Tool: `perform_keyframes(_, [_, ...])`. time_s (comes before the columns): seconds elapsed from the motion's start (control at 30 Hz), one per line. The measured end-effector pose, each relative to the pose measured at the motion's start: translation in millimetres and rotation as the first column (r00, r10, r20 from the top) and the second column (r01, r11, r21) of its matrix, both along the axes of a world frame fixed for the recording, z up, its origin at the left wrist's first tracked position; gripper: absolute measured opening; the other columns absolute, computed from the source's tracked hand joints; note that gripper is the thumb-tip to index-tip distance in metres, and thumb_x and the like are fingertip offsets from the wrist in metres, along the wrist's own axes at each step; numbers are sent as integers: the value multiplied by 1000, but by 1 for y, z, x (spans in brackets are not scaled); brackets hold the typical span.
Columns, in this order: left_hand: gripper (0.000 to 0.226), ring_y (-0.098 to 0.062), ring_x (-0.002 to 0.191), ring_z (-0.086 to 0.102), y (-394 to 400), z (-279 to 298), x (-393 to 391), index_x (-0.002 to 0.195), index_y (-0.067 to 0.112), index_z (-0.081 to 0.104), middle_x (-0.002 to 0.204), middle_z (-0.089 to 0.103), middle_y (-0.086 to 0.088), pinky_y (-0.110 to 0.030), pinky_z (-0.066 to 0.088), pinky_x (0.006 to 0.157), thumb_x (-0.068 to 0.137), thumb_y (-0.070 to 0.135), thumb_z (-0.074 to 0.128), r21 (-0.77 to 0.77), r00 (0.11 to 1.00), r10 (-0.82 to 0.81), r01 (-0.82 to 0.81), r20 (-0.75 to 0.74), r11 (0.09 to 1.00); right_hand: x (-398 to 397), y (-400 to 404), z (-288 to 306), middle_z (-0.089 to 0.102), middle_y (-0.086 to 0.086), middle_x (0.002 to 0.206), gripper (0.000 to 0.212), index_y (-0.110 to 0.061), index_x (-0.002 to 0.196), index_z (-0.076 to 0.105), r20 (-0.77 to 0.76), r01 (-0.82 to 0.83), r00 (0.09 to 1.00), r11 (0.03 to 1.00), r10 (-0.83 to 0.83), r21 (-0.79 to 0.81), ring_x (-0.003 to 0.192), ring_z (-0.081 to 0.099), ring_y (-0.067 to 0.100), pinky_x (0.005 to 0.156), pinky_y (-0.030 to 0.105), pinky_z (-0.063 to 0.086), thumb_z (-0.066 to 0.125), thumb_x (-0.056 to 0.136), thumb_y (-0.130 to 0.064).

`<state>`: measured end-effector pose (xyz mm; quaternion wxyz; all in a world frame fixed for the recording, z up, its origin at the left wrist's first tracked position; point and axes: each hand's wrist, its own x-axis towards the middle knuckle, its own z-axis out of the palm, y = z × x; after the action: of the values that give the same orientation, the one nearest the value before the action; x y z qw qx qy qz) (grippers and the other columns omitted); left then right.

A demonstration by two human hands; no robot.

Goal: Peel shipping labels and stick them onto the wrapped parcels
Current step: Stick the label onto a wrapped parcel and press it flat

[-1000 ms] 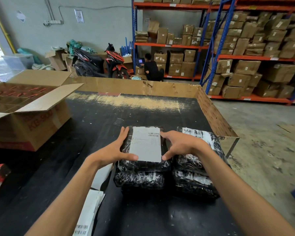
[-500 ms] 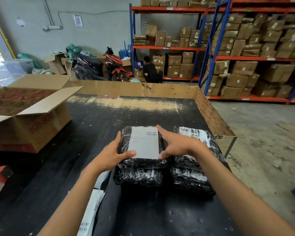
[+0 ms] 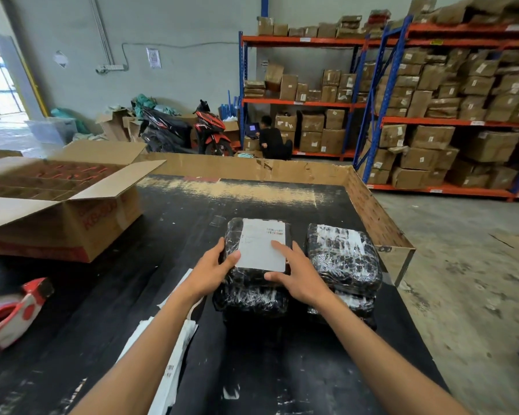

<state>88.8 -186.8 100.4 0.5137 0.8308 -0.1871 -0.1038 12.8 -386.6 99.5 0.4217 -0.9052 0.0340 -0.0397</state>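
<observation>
Two stacks of black, film-wrapped parcels sit on the black table point(image 3: 102, 295). The top parcel point(image 3: 232, 232) of the left stack carries a white shipping label point(image 3: 261, 247) with a barcode at its far right corner. My left hand point(image 3: 212, 272) holds that parcel's near-left side, fingers curled over the edge and thumb on the label's left edge. My right hand point(image 3: 297, 277) lies flat on the label's near-right part, with the fingers straight and spread. Another parcel point(image 3: 249, 298) lies underneath. The right stack point(image 3: 342, 262) has a label point(image 3: 339, 235) under its film.
White label sheets point(image 3: 174, 363) lie under my left forearm. A red and white tape dispenser point(image 3: 9, 313) sits at the left edge and an open cardboard box point(image 3: 57, 211) at the far left. A cardboard wall point(image 3: 252, 169) rims the table's far and right sides. Beyond are shelving, a motorbike and a crouching person.
My right hand has slid from the label's right edge onto its near-right surface, and my left thumb has moved up along the label's left edge. The parcels have stayed in place.
</observation>
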Motion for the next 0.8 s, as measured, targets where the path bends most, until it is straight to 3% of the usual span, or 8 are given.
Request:
perform_keyframes(0.13, [74,0,132,27,0,3,-10,157,9,9,158,26,4,-16,23,105,100,34,50,-32,1000,-2,2,12,999,-16,1,-1,4,1,169,76,-24,159,22,28,5,1000,998,-6,57,153,-16,13,124,39,5,65,97,-24])
perform_keyframes(0.27, [78,-11,146,25,3,9,-19,157,15,10,162,22,2,-30,23,119,97,41,52,-88,999,1,2,36,996,-26,6,-1,-2,-1,168,73,-25,159,23,65,26,997,994,-33,106,152,-17,9,123,35,6,64,97,-21])
perform_keyframes(0.37, [81,-14,147,28,6,14,-24,157,19,11,162,23,2,-42,26,120,94,46,53,-90,998,1,4,64,996,-29,11,0,-7,1,169,72,-28,157,27,101,63,992,993,-74,104,154,-10,12,123,34,10,65,97,-20])
perform_keyframes(0.57, [78,-15,145,32,17,30,-31,157,22,15,160,30,2,-43,27,120,95,54,50,-126,996,31,-21,83,992,-38,18,23,3,0,169,74,-32,154,36,155,108,980,985,-129,134,155,1,16,125,46,17,73,90,-26])
perform_keyframes(0.67, [67,-7,139,35,29,27,-53,157,19,15,158,31,5,-29,26,117,101,37,47,-179,1000,13,-11,10,984,-60,24,27,14,1,168,76,-34,151,42,157,115,980,991,-125,72,155,8,17,125,45,14,79,84,-32])
perform_keyframes(0.73, [62,2,132,40,40,20,-73,156,17,19,154,35,12,-20,31,111,102,28,47,-205,1000,-12,6,-27,979,-81,31,25,23,-1,164,75,-33,148,47,144,115,982,992,-122,54,153,15,16,121,36,14,81,81,-32])
perform_keyframes(0.8, [55,18,115,51,52,11,-96,152,21,29,138,47,27,-8,39,100,102,24,49,-218,999,-43,38,-18,975,-105,37,18,26,-1,163,74,-35,144,51,122,112,985,992,-119,62,152,19,17,120,36,17,83,78,-34])
